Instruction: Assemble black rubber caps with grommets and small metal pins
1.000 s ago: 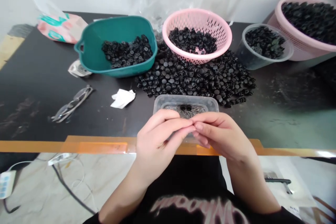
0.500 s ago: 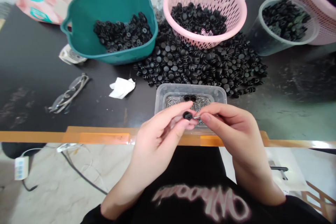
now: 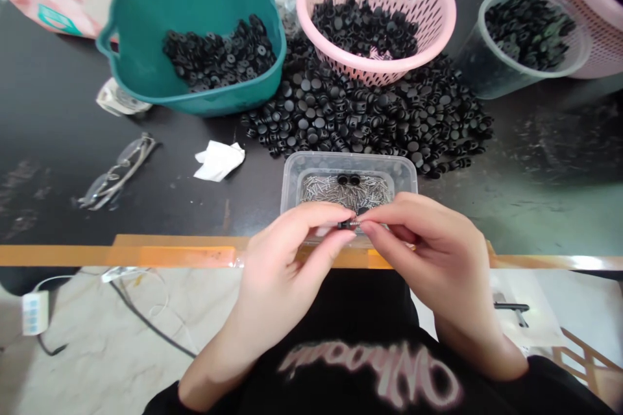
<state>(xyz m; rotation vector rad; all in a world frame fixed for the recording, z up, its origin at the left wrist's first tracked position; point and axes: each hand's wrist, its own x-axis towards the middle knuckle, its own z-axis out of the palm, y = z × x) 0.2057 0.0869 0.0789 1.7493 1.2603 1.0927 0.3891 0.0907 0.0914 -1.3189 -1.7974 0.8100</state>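
My left hand (image 3: 287, 266) pinches a small black plastic piece (image 3: 343, 225), which looks like part of a cord lock, between thumb and fingertips. My right hand (image 3: 433, 259) has a thin metal spring (image 3: 355, 224) between thumb and forefinger. The spring lies level, its left end at the black piece; whether it is inside cannot be made out. Both hands meet over the near side of a clear plastic box (image 3: 288, 175). Inside are many small metal springs (image 3: 335, 191) and two round black pieces (image 3: 349, 179).
Behind the box spreads a heap of black plastic pieces (image 3: 335, 107). A green basin (image 3: 195, 104), a pink basket (image 3: 374, 65) and a clear tub (image 3: 511, 74) hold more. Glasses (image 3: 117, 172) and crumpled tissue (image 3: 220, 160) lie left. Orange tape (image 3: 175, 251) lines the table's front edge.
The black piece has turned from facing up to lying sideways in my left hand. My right hand has brought the spring against it. The view has shifted slightly.
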